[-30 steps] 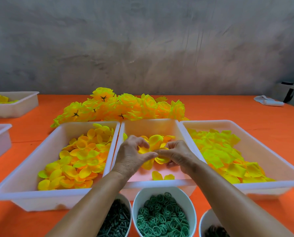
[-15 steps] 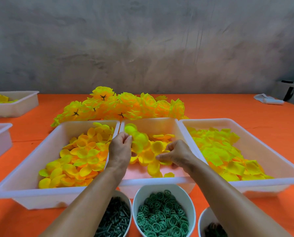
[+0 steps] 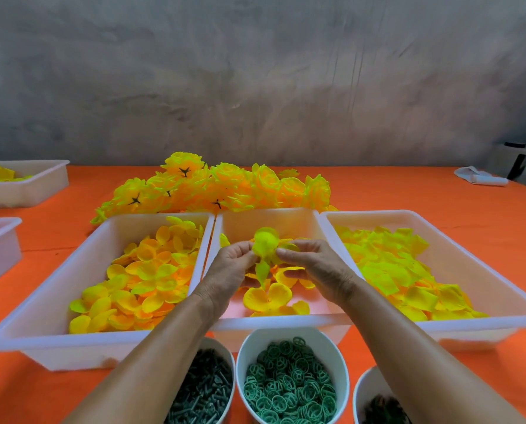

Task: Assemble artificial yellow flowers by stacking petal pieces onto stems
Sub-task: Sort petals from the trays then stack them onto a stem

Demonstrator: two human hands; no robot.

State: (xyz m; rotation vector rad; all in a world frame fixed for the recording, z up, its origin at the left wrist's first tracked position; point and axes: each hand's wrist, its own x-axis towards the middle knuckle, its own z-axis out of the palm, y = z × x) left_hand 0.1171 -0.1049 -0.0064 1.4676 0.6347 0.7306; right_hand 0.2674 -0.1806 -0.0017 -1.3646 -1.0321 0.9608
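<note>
- Hard to make out: the petal piece [image 3: 265,246] is blurred, and both hands cover its edges, so I cannot tell whether a stem is in it. The right cup [image 3: 366,396] is cut off by the right forearm and the frame's bottom edge; its dark contents are unclear.
- Cut off at the left edge: two more white trays — the far one [image 3: 38,185] holds a few yellow petals.
- Around: three white trays side by side on an orange table [image 3: 408,191]. The left tray [image 3: 41,319] holds orange-yellow petals, the middle tray [image 3: 270,217] a thinner scatter, the right tray [image 3: 482,270] greener-yellow petals.
- Behind the trays lies a pile of finished flowers [image 3: 225,188]. A white cloth [image 3: 479,177] lies far right.
- Near the front edge, a cup of dark stems [image 3: 206,390] and a cup of green rings [image 3: 289,384] stand just beside each other, both forearms crossing over them.
- Hands: the left hand [image 3: 229,267] and right hand [image 3: 313,264] meet above the middle tray, fingers curled, each pinching a side of the petal piece — held clear of the petals below.
</note>
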